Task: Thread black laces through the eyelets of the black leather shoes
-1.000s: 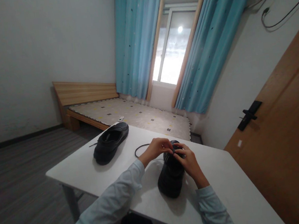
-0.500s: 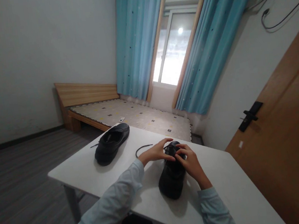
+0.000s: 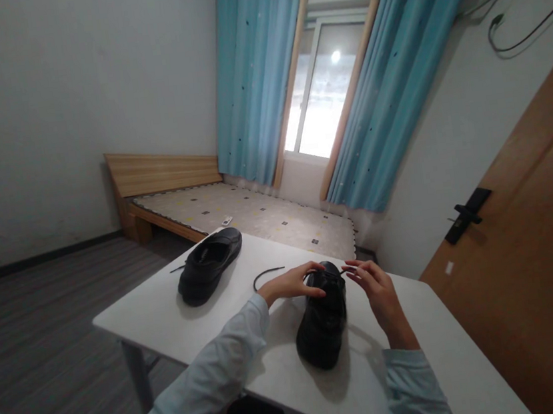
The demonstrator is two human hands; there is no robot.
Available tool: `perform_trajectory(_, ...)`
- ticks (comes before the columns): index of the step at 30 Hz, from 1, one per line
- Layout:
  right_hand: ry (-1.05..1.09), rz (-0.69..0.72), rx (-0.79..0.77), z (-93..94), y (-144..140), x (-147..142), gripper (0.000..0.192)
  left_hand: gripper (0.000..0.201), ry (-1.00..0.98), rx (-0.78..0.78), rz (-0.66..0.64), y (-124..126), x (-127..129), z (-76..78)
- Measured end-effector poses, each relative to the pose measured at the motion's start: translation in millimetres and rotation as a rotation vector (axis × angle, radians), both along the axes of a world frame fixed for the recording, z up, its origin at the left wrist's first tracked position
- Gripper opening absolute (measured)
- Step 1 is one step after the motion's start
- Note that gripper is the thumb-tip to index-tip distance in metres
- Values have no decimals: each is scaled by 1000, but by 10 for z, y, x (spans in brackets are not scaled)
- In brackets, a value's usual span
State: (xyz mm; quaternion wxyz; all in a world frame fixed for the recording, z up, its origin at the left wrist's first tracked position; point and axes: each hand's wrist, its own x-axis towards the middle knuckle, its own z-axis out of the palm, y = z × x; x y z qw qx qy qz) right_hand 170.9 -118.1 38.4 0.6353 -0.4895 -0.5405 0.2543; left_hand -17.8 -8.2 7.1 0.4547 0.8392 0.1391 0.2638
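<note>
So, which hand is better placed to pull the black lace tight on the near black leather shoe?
Right. The right hand pinches the black lace, while the left hand rests on the near black leather shoe.

A white table (image 3: 415, 351) stands in a bedroom, with two black shoes on it. The near shoe (image 3: 321, 322) sits between the person's hands: the left hand (image 3: 290, 283) rests on its upper front, fingers spread, while the right hand (image 3: 378, 288) is just beside it, pinching the end of a dark lace (image 3: 348, 267) drawn out to the right. A loose stretch of lace (image 3: 265, 275) curls on the tabletop to the left. The far shoe (image 3: 209, 265) lies well apart, toward the table's left corner. Behind — a low wooden bed (image 3: 236, 208), blue curtains (image 3: 256, 82) and a bright window (image 3: 318, 101); a wooden door (image 3: 539, 255) fills the right.
</note>
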Motion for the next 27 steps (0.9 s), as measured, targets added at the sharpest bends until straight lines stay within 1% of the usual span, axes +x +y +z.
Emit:
perform_trajectory(3,225,41,37,68,-47,28,19,65,8,5,3,3,0,-3)
perform_trajectory(5,282,65,34,102,-73,28,21,65,12,11,3,9,1,-8)
perform_trajectory(9,262,94,-4,112,-95,11,23,64,13,8,-2,26,1,-20)
perform_trajectory(12,248,87,-23,95,-93,22,24,63,15,16,8,30,-6,-22)
perform_trajectory(15,272,72,-64,93,-96,55,25,63,14,36,25,25,-14,-14)
perform_trajectory(17,297,86,-100,104,-107,76,25,63,16,50,30,18,-18,-1)
perform_trajectory(23,278,203,-213,171,-183,27,23,64,33,63,41,1,-22,18)
perform_trajectory(27,185,306,-273,193,-217,-40,22,64,-4,12,-13,40,-5,-12)
